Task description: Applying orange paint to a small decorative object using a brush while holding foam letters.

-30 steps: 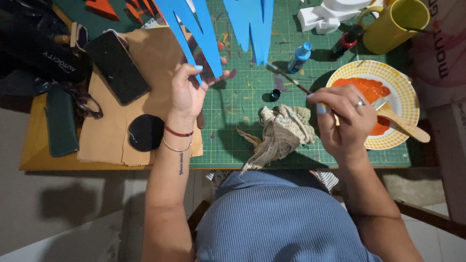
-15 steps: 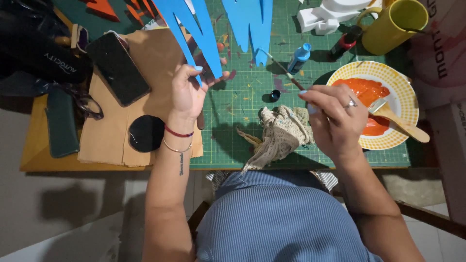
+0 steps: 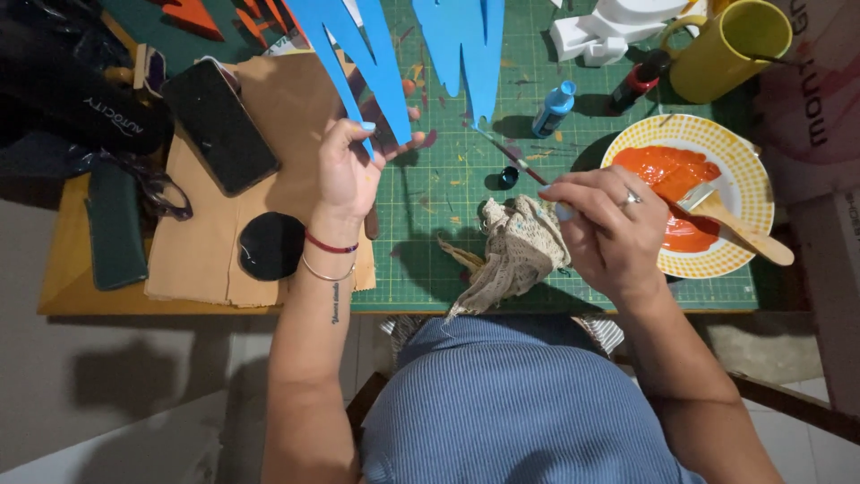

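My left hand (image 3: 348,172) grips the pointed lower end of a blue cut-out shape (image 3: 356,56) and holds it above the green cutting mat (image 3: 448,193). My right hand (image 3: 606,226) holds a thin paintbrush (image 3: 509,155) whose tip points up and left toward a second blue cut-out (image 3: 469,47). A crumpled beige rag (image 3: 514,251) lies on the mat just left of my right hand. A small open paint pot (image 3: 508,177) sits under the brush shaft.
A yellow-rimmed plate (image 3: 746,166) holds orange paint and a wide wooden-handled brush (image 3: 736,222). A blue paint bottle (image 3: 554,108), a red-capped bottle (image 3: 639,81) and a yellow mug (image 3: 725,47) stand behind. A black phone (image 3: 219,125), brown cardboard (image 3: 199,251) and a black disc (image 3: 271,245) lie left.
My right hand has moved left, away from the orange plate, carrying the thin brush toward the blue cut-outs. My left hand stays on the blue shape.
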